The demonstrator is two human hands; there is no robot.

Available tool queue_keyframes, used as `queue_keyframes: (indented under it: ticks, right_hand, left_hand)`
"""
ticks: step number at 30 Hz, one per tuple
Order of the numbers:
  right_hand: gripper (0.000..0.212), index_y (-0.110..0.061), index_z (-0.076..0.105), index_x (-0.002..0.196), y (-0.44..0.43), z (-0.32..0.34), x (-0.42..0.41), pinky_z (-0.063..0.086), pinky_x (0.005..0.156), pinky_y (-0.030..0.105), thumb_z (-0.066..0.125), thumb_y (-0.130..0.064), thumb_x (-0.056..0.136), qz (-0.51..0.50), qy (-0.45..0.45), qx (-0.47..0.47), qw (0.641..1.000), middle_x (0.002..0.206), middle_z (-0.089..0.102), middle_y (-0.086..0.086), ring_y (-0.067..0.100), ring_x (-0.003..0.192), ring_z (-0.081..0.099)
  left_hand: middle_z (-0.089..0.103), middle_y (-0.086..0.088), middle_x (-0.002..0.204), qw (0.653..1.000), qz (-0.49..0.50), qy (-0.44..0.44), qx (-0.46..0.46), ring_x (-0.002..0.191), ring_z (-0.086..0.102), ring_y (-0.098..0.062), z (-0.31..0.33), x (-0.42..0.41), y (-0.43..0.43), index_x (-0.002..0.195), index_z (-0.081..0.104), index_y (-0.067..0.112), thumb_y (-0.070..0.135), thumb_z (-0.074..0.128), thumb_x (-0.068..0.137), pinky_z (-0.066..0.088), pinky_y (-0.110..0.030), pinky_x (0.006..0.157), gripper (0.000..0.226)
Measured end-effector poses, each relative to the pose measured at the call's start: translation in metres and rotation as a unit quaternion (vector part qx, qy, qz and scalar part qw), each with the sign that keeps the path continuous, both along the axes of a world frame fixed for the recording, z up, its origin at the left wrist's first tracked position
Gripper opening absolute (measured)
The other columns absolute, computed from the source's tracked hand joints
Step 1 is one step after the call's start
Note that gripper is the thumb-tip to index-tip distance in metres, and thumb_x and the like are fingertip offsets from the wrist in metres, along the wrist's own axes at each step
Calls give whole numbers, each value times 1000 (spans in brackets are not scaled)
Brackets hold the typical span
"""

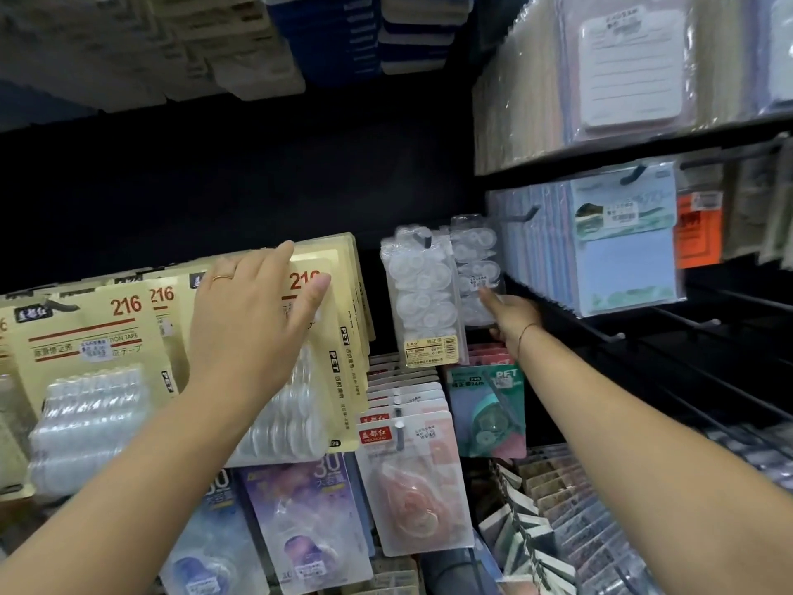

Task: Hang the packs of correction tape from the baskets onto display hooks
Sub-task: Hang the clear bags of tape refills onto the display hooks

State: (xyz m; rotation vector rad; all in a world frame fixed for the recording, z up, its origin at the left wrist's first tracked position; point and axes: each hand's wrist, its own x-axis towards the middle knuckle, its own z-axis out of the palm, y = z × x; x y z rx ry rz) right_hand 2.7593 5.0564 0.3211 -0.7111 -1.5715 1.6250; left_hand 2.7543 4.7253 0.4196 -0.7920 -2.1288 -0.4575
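Up at the right of the display, a clear pack of correction tape (474,259) sits against the right hand (513,317), which holds its lower right corner; one digit lies up the front face, and the other fingers are hidden behind the pack. It is a transparent moulded blister with rounded bubbles over white tape reels and a small white sticker. Just to its left, and overlapping it, a second clear pack (422,294) of the same kind hangs from a dark hook (425,240), with a yellow label strip along its bottom. Farther left, the left hand (253,319) rests flat, fingers straight and spread, on the front of a row of yellow packs (107,328), stiff cards printed "216" with ribbed clear blisters. Below hang glossy pink packs (412,478); to the right are pale blue notepads (622,259) in film.
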Motion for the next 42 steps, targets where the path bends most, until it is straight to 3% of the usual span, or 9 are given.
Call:
queue_keyframes:
  ticks: [6,11,18,23,27,31,34,38,42]
  right_hand:
    - [64,-7,64,120,16,1,-13,55,73,35,71,-55,79,3,-27,-45,999,100,67,7,17,69,60]
    - [62,-2,53,131,3,-3,2,48,101,37,69,-43,87,23,12,-102,994,131,57,10,27,112,59]
    - [55,-9,50,131,-70,-38,106,41,100,28,69,-36,87,-79,-27,150,985,134,50,10,17,117,51]
    - [21,-20,54,106,-154,-136,185,46,86,17,66,-21,90,-64,10,207,976,115,52,1,8,101,54]
    - [17,-23,56,99,-213,-241,223,45,76,10,67,-16,89,-40,-50,121,991,102,59,2,6,85,56]
    - [22,-8,59,102,-270,-359,252,44,67,4,72,-16,86,109,-227,-2,968,88,62,1,12,81,60]
    - [43,-4,59,115,-289,-445,279,50,85,19,78,-21,81,265,-400,-31,877,108,64,9,21,103,61]
    - [76,-8,47,137,-293,-502,310,40,98,25,84,-28,74,409,-522,25,748,138,51,10,21,123,51]
    - [96,-10,32,147,-293,-519,312,34,99,24,86,-31,71,432,-554,14,712,151,36,10,24,135,40]
  left_hand:
    - [57,-15,137,1000,-8,18,-6,129,48,-37,-2,-1,-1,145,45,8,65,19,92,32,-49,110,82]
    - [30,-10,160,998,-25,46,-28,148,24,-33,-9,-2,-6,154,30,12,65,19,93,11,-45,121,81]
    - [48,-17,145,988,-113,101,28,134,42,-34,-78,39,-41,139,49,5,42,43,99,25,-46,112,55]
    - [61,-13,126,978,-195,-61,-39,116,55,-31,-219,93,-76,124,61,6,39,46,97,42,-45,97,45]
    - [67,-6,111,946,-153,-251,-133,99,61,-28,-351,133,-112,116,65,11,47,39,97,43,-36,85,48]
    - [68,-5,116,864,-96,-465,-168,108,63,-28,-458,163,-150,121,65,14,53,42,96,48,-41,92,52]
    - [62,-8,130,787,-22,-591,-178,119,58,-28,-517,178,-173,132,59,12,47,52,98,45,-38,99,49]
    - [52,-12,143,644,35,-727,-235,126,53,-31,-574,203,-195,140,50,8,45,50,100,43,-37,103,54]
    - [60,-16,132,494,18,-824,-277,122,55,-30,-609,224,-202,127,60,3,42,52,99,42,-34,102,48]
